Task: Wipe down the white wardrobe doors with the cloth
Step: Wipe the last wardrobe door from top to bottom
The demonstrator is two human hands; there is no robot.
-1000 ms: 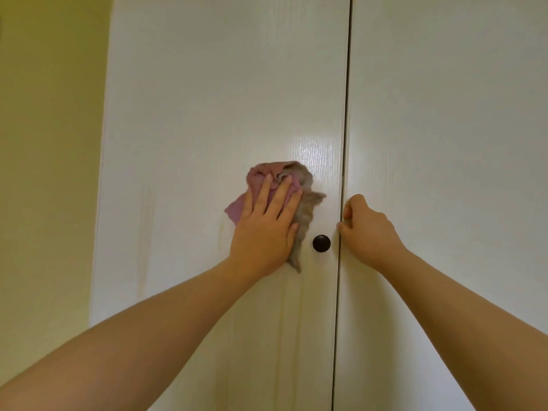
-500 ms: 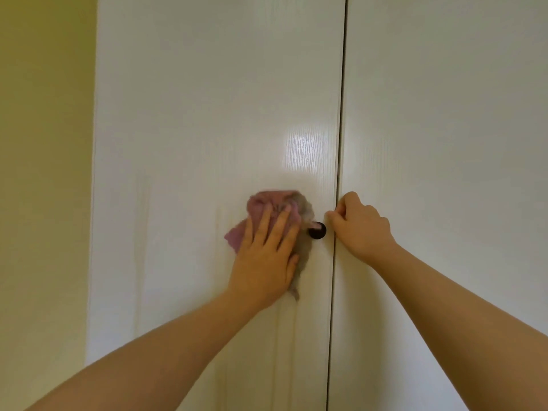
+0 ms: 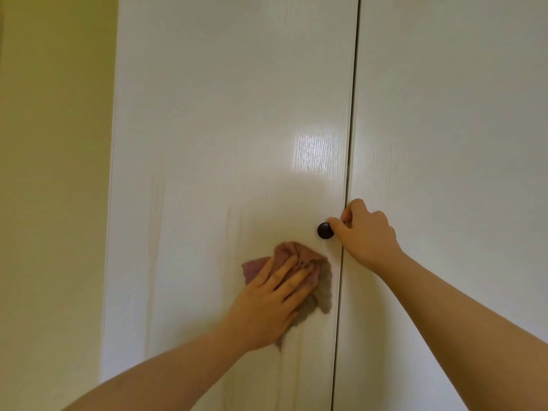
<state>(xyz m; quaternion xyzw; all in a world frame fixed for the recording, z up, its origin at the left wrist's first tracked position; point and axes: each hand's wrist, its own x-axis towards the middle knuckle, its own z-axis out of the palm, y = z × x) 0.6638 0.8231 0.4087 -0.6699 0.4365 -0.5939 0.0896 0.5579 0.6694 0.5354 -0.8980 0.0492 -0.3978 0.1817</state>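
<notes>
Head view: your left hand (image 3: pixel 267 304), fingers flat, presses cloth (image 3: pixel 296 256) to left door (image 3: pixel 222 114), now slid below knob (image 3: pixel 324 230); wipe progressing downward. Right hand (image 3: pixel 367 232) curled at seam, hold unclear.

A: What stands off to the left?
B: A wall (image 3: pixel 53 173); yellow-green paint; it fills the left side of the view from top to bottom.
A: Is its colour even?
B: No; duller and more olive toward the top; paler low down near its right edge; a thin dark strip (image 3: pixel 1 31) shows at the far upper left; too narrow to tell what.
</notes>
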